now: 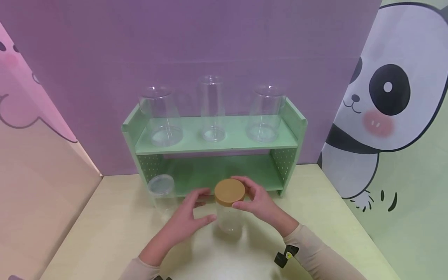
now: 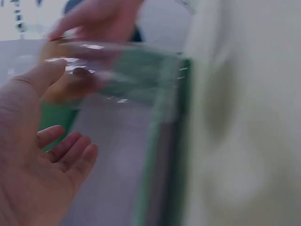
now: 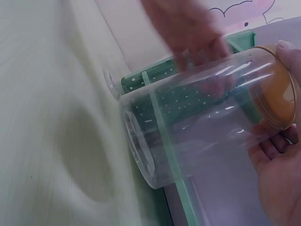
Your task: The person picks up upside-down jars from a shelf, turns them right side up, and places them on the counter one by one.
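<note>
Orange lid (image 1: 229,190) is aptly gripped by right fingers (image 1: 245,181); the jar (image 1: 229,221) below seems light, slippery; left fingers (image 1: 198,192) are spread, empty.

Before you, three clear jars (image 1: 212,109) on one green two-level shelf (image 1: 233,131), two more jars (image 1: 230,218) nearer you, one orange-brown lid (image 1: 230,191), your left hand (image 1: 186,219) and right hand (image 1: 260,200), one worktop (image 1: 315,206), two cartoon wall drawings (image 1: 376,130)

Left grip (image 1: 187,218) is relaxed while right grip (image 1: 258,199) pinches.
</note>
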Demonstrator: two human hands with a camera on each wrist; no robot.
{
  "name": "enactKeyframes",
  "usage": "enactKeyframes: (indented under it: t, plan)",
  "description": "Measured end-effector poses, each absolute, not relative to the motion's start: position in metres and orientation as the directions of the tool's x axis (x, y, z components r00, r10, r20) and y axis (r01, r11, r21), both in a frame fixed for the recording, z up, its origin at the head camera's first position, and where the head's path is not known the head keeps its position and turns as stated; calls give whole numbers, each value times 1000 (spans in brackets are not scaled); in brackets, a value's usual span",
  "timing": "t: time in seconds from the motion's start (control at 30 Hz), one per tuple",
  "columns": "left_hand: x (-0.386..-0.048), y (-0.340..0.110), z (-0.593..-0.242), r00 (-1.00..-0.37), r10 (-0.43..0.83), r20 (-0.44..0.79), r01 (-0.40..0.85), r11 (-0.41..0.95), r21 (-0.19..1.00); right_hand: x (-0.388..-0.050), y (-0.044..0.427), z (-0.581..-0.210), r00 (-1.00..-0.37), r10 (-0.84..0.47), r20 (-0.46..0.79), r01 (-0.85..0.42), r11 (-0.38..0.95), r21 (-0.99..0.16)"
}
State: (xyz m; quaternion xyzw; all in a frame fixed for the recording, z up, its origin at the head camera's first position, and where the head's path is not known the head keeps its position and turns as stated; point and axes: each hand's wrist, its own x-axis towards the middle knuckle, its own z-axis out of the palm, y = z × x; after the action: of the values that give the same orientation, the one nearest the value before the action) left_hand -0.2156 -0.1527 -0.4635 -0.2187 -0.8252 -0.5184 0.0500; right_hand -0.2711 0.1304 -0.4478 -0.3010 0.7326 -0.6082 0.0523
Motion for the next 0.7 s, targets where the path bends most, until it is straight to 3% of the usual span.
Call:
enactKeyframes:
  t: [0.13,0.3,0.5,0.7]
  plan:
    - [-213,-177,-432,-850,151,504,522,362,772,-271,131,-450,-826,-494,271,-359,91,-929]
    - [-218,-209,-400,-741,-219,635,525,400,751,-271,130,-450,-833,-487,264,-346,86,-934]
    - [-243,-248,-381,-594,-541,596,434,408,803,-271,129,-452,-835,-488,255,-337,86,-937]
    - [-271,-271,-372,-579,-592,560,396,397,828,-271,130,-453,-831,-494,256,-343,94,-935]
